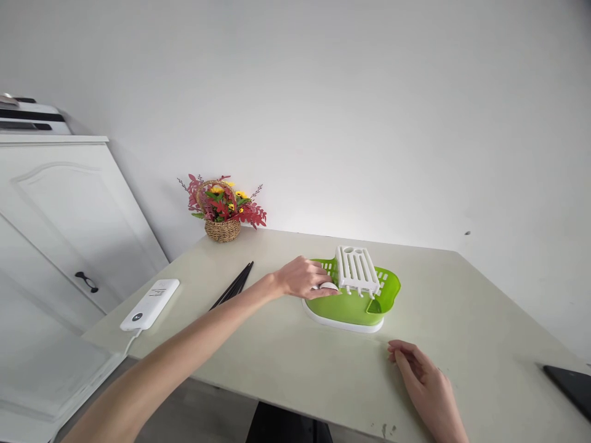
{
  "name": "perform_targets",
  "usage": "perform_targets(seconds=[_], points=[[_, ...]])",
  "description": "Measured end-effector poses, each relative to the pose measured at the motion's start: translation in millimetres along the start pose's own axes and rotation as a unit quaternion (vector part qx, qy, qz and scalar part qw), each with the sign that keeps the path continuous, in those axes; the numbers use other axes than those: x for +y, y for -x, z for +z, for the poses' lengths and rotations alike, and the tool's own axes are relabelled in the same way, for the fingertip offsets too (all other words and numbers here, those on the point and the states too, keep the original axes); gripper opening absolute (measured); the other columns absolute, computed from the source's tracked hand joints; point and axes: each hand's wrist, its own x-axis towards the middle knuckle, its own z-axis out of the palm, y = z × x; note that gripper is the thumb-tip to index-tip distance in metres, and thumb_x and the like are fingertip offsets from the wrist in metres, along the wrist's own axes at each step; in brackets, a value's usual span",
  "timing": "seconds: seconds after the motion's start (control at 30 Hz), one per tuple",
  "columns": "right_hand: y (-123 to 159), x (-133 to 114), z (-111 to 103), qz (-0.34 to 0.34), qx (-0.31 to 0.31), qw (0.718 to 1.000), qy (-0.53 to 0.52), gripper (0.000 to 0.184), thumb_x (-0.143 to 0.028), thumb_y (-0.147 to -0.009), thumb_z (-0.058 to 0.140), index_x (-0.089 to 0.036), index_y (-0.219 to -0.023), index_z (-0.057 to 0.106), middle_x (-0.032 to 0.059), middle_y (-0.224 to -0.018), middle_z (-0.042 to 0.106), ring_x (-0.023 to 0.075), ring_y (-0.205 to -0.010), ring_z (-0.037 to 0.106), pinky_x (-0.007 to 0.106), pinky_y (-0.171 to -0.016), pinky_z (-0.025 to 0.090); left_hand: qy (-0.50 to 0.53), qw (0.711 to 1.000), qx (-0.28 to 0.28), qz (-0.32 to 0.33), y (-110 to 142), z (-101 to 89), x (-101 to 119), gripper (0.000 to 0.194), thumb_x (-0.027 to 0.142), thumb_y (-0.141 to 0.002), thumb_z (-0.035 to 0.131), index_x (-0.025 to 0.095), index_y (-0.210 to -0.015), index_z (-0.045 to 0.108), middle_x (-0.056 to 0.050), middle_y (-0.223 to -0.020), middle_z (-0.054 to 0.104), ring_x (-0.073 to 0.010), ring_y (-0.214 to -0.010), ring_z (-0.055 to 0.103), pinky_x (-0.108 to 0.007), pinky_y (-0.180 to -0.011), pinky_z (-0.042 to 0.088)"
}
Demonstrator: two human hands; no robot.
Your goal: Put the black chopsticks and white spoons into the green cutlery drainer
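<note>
A green and white dish drainer sits on the pale table, with a white slotted cutlery holder standing on it. My left hand reaches across to the drainer's left side, its fingers closed on a small white object at the drainer's edge. My right hand rests on the table in front of the drainer, to its right, with the fingers loosely curled and nothing in them.
Black chopsticks lie left of my left arm. A white power bank with a cable lies near the table's left edge. A flower basket stands at the back. A dark phone is at the right edge. A white cabinet stands left.
</note>
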Motion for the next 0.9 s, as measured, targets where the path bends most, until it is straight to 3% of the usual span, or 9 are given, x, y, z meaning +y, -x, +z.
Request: perform_targets(seconds=[0.3,0.5,0.67,0.9], points=[[-0.6,1.7,-0.3,0.021,-0.004,1.0,0.005,0.043,-0.06,-0.089,0.052,-0.026,-0.105,0.071,0.0053,-0.108,0.078,0.0206,-0.095,0.075,0.024,-0.075,0.055,-0.029,0.999,-0.017,0.042,-2.1,-0.7,-6.5,0.058,0.055,-0.106,0.042,0.018,-0.067,0.063,-0.002,-0.059,0.065,-0.0136,-0.055,0.062,-0.029,-0.046,0.024],[-0.9,6.0,-0.6,0.032,0.004,0.999,0.014,0.042,-0.061,-0.087,0.055,-0.026,-0.105,0.072,0.0041,-0.105,0.079,0.0191,-0.095,0.076,0.021,-0.073,0.056,-0.043,0.994,0.029,0.094,-0.1,-0.3,-12.4,0.054,0.052,-0.108,0.041,0.018,-0.07,0.06,0.0,-0.056,0.06,-0.0118,-0.05,0.056,-0.03,-0.046,0.022],[-5.5,17.8,-3.1,0.041,-0.003,0.999,0.027,0.043,-0.062,-0.085,0.057,-0.027,-0.104,0.073,0.0039,-0.105,0.079,0.0196,-0.094,0.077,0.019,-0.077,0.059,-0.055,0.994,0.025,0.095,-1.0,-7.2,-14.0,0.048,0.044,-0.109,0.041,0.019,-0.072,0.06,0.002,-0.055,0.056,-0.0104,-0.049,0.053,-0.03,-0.046,0.022],[-7.6,24.0,-5.7,0.036,-0.008,0.999,0.036,0.041,-0.059,-0.085,0.061,-0.026,-0.105,0.075,0.005,-0.106,0.08,0.0211,-0.094,0.078,0.02,-0.077,0.061,-0.074,0.985,0.112,0.111,-9.5,-21.5,-14.0,0.04,0.035,-0.108,0.047,0.019,-0.073,0.059,0.004,-0.053,0.052,-0.0092,-0.048,0.052,-0.029,-0.044,0.024]])
